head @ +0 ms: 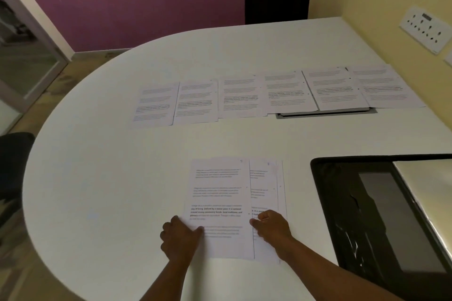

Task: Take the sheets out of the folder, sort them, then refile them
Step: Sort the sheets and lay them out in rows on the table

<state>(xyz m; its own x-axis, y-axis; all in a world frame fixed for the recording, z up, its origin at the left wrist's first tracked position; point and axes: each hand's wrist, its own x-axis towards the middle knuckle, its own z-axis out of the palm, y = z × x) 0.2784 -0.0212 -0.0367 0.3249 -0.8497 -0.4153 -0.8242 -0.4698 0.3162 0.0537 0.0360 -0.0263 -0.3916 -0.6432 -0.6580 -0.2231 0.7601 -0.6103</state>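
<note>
The left hand (179, 239) holds the near left edge of the top sheet (217, 205). Its thumb lies on the paper and its fingers are curled at the edge, so its grip is closed on that sheet. The right hand (272, 226) rests on the small stack (267, 193) just beside it. Its fingers are bent and they seem to pinch or press the paper there, but it is hard to tell which. The top sheet sits a bit to the left of the sheets under it, so some pages peek out on the right.

Farther back on the white table (97, 154) six sheets lie in a row (269, 95), side by side and a little over each other. So the sorting looks well under way.

The black folder (367, 215) lies open at the right, near the stack. Its near pocket looks free of paper. I think the sheets are all out, a few are left to lay out, and none is put back yet.
</note>
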